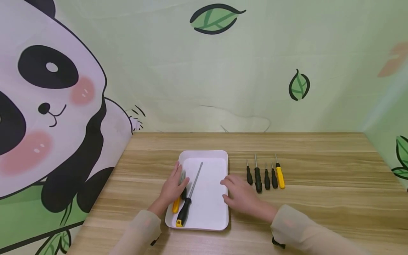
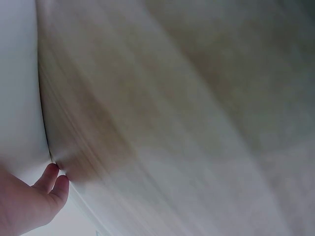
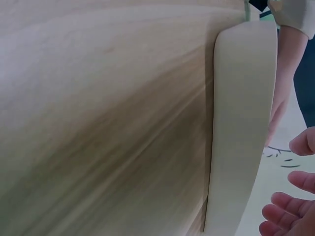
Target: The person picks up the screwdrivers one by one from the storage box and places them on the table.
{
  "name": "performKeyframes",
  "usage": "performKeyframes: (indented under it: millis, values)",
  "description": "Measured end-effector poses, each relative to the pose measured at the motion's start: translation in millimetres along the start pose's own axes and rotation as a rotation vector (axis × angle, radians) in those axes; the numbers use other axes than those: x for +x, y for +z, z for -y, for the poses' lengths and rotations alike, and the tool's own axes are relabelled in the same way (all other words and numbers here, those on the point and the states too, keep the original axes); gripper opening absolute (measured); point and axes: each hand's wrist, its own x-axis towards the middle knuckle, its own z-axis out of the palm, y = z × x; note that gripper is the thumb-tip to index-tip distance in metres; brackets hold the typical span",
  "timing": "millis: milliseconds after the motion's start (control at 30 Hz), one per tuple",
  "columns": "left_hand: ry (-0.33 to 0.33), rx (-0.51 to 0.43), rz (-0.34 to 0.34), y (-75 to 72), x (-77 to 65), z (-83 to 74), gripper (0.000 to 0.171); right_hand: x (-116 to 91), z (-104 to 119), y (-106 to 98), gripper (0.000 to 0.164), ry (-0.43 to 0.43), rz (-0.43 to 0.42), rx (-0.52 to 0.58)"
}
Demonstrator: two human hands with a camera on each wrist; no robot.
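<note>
A white tray (image 1: 208, 198) lies on the table between my hands. My left hand (image 1: 172, 187) rests at its left rim, fingers along the outer wall and thumb over the inside. Within the tray is a long screwdriver (image 1: 184, 212) with a black handle and yellow end. Beside it lie a yellow-handled screwdriver (image 1: 176, 204) and a black-handled one (image 1: 183, 193), both partly hidden by my left hand. At the right rim is my right hand (image 1: 242, 194), fingers loosely bent and holding nothing. The right wrist view shows its fingers (image 3: 285, 206) spread apart beyond the tray wall.
Right of the tray, several smaller screwdrivers stand in a row on the wooden table (image 1: 318, 212), black-handled ones (image 1: 258, 182) and a yellow one (image 1: 280, 177). A printed cloth backdrop (image 1: 178, 88) rises behind the table's far edge.
</note>
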Motion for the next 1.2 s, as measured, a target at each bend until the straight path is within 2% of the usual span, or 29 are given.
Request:
performKeyframes:
  millis: [233, 467, 867, 1200]
  values:
    - [0.042, 0.004, -0.040, 0.3, -3.1, -1.7, 0.066, 4, 10, 7, 0.033, -0.037, 0.039, -0.001]
    - [0.014, 0.001, -0.011, 1.5, -0.3, 1.3, 0.067, 7, 16, 14, 0.032, -0.041, 0.084, 0.003]
    - [0.032, 0.001, -0.025, 0.9, 0.8, 2.0, 0.066, 9, 24, 26, 0.032, -0.059, 0.125, 0.011]
    - [0.021, -0.021, -0.025, 0.8, 0.1, 1.0, 0.066, 14, 34, 29, 0.034, -0.013, 0.192, 0.046]
